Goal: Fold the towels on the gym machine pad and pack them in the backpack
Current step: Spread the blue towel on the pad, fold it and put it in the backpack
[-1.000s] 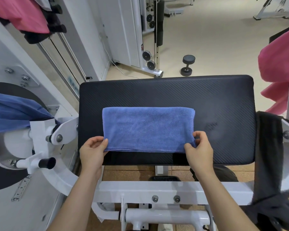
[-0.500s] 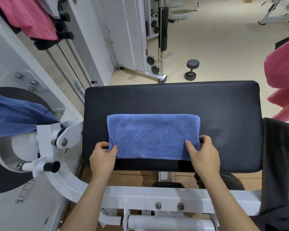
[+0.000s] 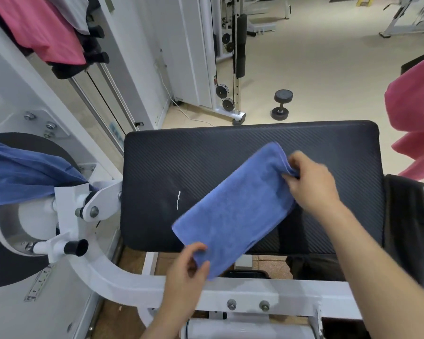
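Towel (image 3: 233, 211) in both my hands: the folded blue strip lies slantwise over the black machine pad (image 3: 328, 143), its far end up toward the right, its near end hanging past the pad's near edge over the white frame (image 3: 242, 293). My right hand (image 3: 311, 184) pinches the far right end, fingers closed on the bunched cloth. My left hand (image 3: 189, 270) pinches the near left corner between thumb and fingers, off the pad and in the air.

Risks, as I judge them: the strip is several layers thick and I hold it only at two ends, so the middle can sag and the layers slide apart, undoing the fold. The right end is already scrunched in my fingers; if I set it down like that, the next fold will come out crooked with edges that do not meet. The near end hangs clear of the pad, and a slack pinch there would let that corner drop toward the frame and the floor below.

Other cloth waits around me: a darker blue piece (image 3: 22, 172) draped on the machine at the left, pink ones at the upper left (image 3: 42, 28) and far right (image 3: 414, 106). I cannot pick out the backpack with certainty; a dark shape (image 3: 313, 266) sits below the pad's near right side, but I cannot tell what it is, so packing blind could miss the opening.
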